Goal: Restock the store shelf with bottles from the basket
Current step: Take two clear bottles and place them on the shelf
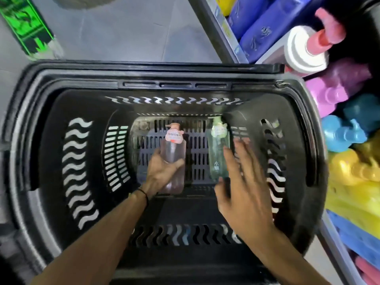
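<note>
A deep black plastic basket [37, 128] fills the view from above. On its slotted floor lie two pump bottles: a clear pink one [174, 149] on the left and a clear green one [218, 153] to its right. My left hand [162, 171] grips the pink bottle around its lower body. My right hand [244, 177] hovers, blurred, with spread straight fingers over the lower right side of the green bottle; contact cannot be told.
The store shelf [230, 31] runs along the right edge, packed with blue, pink, teal and yellow bottles [349, 130]. A white bottle with a red cap [306, 50] sits at the upper right. Grey floor lies beyond the basket, with a green-labelled object [28, 27] at the upper left.
</note>
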Motion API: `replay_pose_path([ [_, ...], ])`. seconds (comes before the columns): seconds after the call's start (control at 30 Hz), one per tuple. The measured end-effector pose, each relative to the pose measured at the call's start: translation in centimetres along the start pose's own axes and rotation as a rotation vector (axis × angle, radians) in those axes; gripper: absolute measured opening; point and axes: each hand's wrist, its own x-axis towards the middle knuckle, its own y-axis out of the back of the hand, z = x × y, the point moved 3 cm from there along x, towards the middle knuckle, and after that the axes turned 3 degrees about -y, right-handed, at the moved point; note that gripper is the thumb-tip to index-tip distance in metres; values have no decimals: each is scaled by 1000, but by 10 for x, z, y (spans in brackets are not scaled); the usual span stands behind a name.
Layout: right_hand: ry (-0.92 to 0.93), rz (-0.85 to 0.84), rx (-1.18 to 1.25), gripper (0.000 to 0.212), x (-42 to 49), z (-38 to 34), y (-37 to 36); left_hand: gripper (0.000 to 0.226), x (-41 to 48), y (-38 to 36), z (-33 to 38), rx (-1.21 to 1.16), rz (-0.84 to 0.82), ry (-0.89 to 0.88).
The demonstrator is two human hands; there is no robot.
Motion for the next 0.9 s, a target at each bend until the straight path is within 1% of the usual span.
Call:
replay_pose_path([
  [0.07, -179, -180, 84, 74, 13, -1, -48, 60, 0, 19, -8, -25, -36, -12],
  [0.13, -393, -328, 130, 85, 23, 9, -94, 57, 0, 35, -13, -9, -26, -26],
  [0.2, -572, -372, 142, 92, 29, 25, -128, 58, 0, 44, -20, -26, 4, -14],
  [0.27, -681, -324, 178, 95, 37, 42, -151, 61, 2, 47, -31, -54, 25, 2],
  [0.33, -698, -279, 178, 99, 46, 53, -167, 61, 3, 47, -39, -57, 30, 12],
  [0.5, -748, -245, 147, 111, 61, 61, -199, 67, 11, 34, -52, -83, 27, -1],
  [0.57, -798, -243, 154, 107, 68, 60, -200, 66, 10, 30, -52, -81, 21, -2],
  [0.67, -873, -290, 272, 101, 73, 61, -198, 65, 4, 29, -46, -88, -4, 8],
  [0.77, -862, -305, 434, 90, 65, 57, -187, 65, -15, 39, -33, -82, -21, 35],
  [0.9, -871, -433, 583, 85, 39, 40, -161, 65, -56, 60, -6, -98, -7, 52],
])
